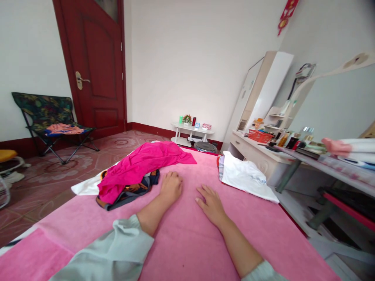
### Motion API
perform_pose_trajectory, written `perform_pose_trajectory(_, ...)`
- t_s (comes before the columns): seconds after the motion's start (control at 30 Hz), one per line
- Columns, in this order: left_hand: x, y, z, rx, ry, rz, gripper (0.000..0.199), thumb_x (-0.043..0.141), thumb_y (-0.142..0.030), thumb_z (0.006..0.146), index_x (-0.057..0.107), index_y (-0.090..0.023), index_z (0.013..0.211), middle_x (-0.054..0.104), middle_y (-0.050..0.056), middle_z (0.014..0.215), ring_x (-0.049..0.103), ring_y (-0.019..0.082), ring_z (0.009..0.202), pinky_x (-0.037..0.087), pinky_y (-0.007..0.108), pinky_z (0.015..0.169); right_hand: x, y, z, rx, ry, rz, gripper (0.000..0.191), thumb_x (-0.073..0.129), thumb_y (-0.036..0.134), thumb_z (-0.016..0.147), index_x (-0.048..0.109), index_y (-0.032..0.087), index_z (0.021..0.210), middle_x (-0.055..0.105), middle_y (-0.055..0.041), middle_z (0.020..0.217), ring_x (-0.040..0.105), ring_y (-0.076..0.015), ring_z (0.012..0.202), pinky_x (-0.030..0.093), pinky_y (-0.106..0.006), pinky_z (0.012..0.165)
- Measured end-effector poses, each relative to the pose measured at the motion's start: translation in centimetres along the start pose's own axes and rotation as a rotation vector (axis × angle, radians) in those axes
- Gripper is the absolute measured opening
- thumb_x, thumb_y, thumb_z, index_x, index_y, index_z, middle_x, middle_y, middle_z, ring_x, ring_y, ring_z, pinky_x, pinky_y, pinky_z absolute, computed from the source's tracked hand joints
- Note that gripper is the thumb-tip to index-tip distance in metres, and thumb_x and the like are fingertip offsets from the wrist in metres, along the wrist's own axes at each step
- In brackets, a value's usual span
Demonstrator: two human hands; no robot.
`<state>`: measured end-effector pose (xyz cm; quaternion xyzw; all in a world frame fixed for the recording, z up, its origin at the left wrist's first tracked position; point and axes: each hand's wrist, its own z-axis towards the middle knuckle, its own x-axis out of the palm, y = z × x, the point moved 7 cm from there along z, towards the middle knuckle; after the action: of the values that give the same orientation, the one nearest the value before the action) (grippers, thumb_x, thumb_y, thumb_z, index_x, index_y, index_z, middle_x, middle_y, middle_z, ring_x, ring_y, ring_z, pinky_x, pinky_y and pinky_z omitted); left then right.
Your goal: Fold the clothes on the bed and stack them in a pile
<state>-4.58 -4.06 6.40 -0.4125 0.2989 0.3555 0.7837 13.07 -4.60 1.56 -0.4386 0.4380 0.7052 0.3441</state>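
Note:
My left hand (172, 186) rests on the pink cover (187, 234), just right of a loose pile of clothes, its fingers slightly curled and nothing seen in them. To its right, my right hand (211, 203) lies on the same cover with the fingers spread and holds nothing. A bright pink garment (143, 164) tops the pile at the left, over a dark garment with orange parts (140, 189) and a white cloth (88, 186). Flat folded clothes with a white shirt (244, 175) on top lie at the right edge of the cover.
A folding chair (43, 111) holding an orange cloth stands at the left by a red door (99, 70). Beyond the cover is a low white shelf (191, 128). A dressing table (263, 150) and a glass-topped table (310, 164) with stacked cloths flank the right side.

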Motion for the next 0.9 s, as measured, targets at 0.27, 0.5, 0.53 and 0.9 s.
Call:
perform_pose_trajectory(0.27, -9.5, 8.5, 0.4, -0.386, -0.25, 0.623, 0.037, 0.052, -0.024, 0.075, 0.063, -0.008, 0.106, 0.058, 0.023, 0.106, 0.044, 0.039, 0.105, 0.028, 0.051, 0.086, -0.6, -0.2, 0.1, -0.05, -0.067, 0.079, 0.041, 0.051, 0.035, 0.085, 0.059, 0.021, 0.122, 0.048, -0.0095, 0.137, 0.041, -0.0229, 0.127, 0.026, -0.039, 0.108)
perform_pose_trajectory(0.5, -10.5, 6.0, 1.4, -0.278, -0.179, 0.492, 0.025, 0.046, -0.024, 0.081, 0.067, -0.015, 0.09, 0.063, 0.013, 0.095, 0.057, 0.029, 0.09, 0.037, 0.038, 0.076, -0.5, -0.7, 0.5, -0.045, -0.13, 0.297, 0.039, 0.058, 0.032, 0.079, 0.063, 0.018, 0.115, 0.053, -0.0123, 0.131, 0.044, -0.026, 0.125, 0.026, -0.043, 0.108)
perform_pose_trajectory(0.53, -10.2, 4.1, 1.6, -0.232, -0.18, 0.439, 0.024, 0.046, -0.023, 0.082, 0.067, -0.018, 0.091, 0.063, 0.011, 0.096, 0.058, 0.027, 0.089, 0.038, 0.034, 0.072, -0.8, -0.7, 0.5, -0.029, -0.155, 0.411, 0.042, 0.06, 0.033, 0.077, 0.062, 0.018, 0.117, 0.054, -0.0126, 0.13, 0.045, -0.0261, 0.123, 0.028, -0.044, 0.108)
perform_pose_trajectory(0.9, -0.2, -12.9, -3.3, 0.408, 0.231, -0.137, 0.015, 0.053, -0.016, 0.082, 0.067, -0.02, 0.085, 0.066, 0.004, 0.092, 0.06, 0.018, 0.086, 0.044, 0.025, 0.075, -2.4, 0.9, -0.4, 0.259, -0.099, 1.482, 0.042, 0.08, 0.027, 0.056, 0.067, 0.018, 0.095, 0.07, -0.0034, 0.081, 0.064, -0.017, 0.066, 0.051, -0.026, 0.057)
